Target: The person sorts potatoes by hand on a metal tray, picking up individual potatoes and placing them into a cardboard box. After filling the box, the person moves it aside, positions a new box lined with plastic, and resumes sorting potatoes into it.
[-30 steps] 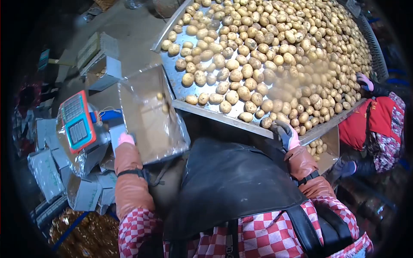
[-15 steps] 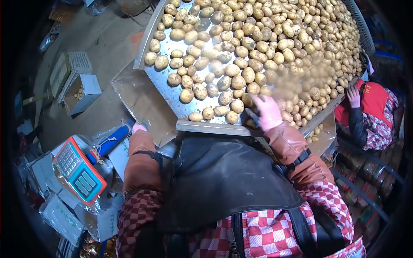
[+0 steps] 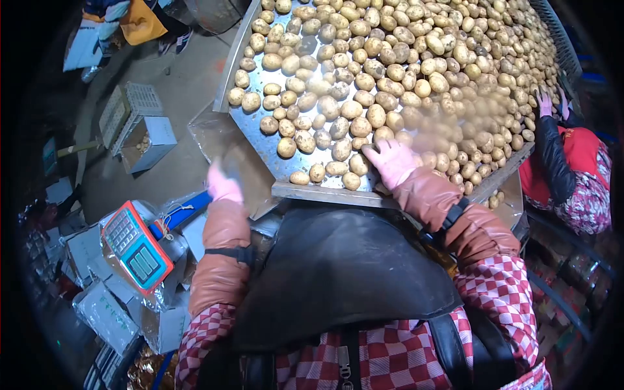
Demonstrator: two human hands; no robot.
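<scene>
A great many potatoes [image 3: 364, 82] cover a metal sorting table [image 3: 258, 144] with raised edges. My right hand [image 3: 394, 164], in a pink glove, lies over the potatoes at the table's near edge, fingers stretched and slightly apart; its palm side is hidden. My left hand [image 3: 224, 186], gloved in pink too, hangs beside a box with a brown inside [image 3: 250, 179] under the table's left corner. Motion smears its fingers, so I cannot tell whether it holds anything.
An orange-and-teal scale display [image 3: 138, 246] on a blue post [image 3: 188, 209] stands left, among stacked cartons [image 3: 109, 313]. A crate [image 3: 144, 97] and an open carton [image 3: 153, 144] sit on the floor. A co-worker in red [image 3: 575, 166] reaches onto the table at right.
My left hand has risen from beside the scale post toward the box. The right hand has shifted slightly left, its fingers lower over the potatoes. The co-worker's hands have moved farther up the table.
</scene>
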